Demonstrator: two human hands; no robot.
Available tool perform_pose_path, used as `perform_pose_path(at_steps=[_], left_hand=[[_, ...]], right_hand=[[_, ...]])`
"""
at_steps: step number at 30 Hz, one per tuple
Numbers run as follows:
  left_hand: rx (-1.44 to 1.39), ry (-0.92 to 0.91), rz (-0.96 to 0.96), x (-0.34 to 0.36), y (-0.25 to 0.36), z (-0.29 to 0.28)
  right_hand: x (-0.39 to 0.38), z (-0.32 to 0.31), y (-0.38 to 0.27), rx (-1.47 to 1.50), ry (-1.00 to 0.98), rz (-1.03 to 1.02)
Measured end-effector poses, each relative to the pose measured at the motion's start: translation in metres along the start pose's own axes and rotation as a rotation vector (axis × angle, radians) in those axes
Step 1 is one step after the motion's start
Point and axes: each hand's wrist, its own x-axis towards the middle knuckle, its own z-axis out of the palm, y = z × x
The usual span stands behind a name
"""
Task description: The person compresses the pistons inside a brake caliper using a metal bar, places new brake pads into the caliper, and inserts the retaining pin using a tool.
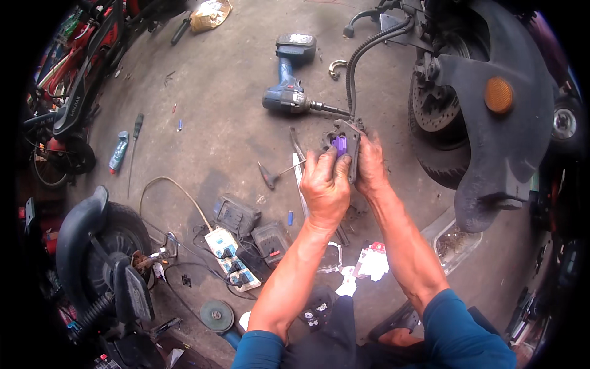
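Both hands are raised over the middle of the floor at a dark metal brake caliper (pixel 351 147), with a cable rising from it to the scooter front at upper right. My left hand (pixel 324 181) has its fingers closed on a small purple piece (pixel 339 145) in the caliper's opening, perhaps a brake pad. My right hand (pixel 371 169) grips the caliper's right side. A blue cordless impact wrench (pixel 284 92) lies beyond them, its socket extension pointing toward the caliper. A T-handle key (pixel 268 177) and long metal tools lie just left of my hands.
A dark scooter front wheel and fender (pixel 504 117) stand at right. A loose wheel (pixel 98 246), power strip (pixel 232 258), chargers (pixel 236 215) and angle grinder (pixel 218 317) occupy the lower left. A screwdriver (pixel 137 129) and tube (pixel 118 150) lie left. A clear tray (pixel 461 243) sits at lower right.
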Motion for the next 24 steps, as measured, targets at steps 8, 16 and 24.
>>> perform_pose_path(at_steps=[8,16,24], left_hand=[[-0.089,-0.081,-0.049,-0.001,-0.011,-0.005],[-0.237,-0.095,-0.186,-0.008,0.019,0.008],[0.411,-0.102,0.311,-0.011,0.001,-0.005]], right_hand=[[0.021,0.000,0.028,-0.223,0.161,-0.064],[-0.009,-0.010,-0.015,-0.148,0.132,-0.014],[-0.006,0.000,0.010,-0.296,0.346,0.042]])
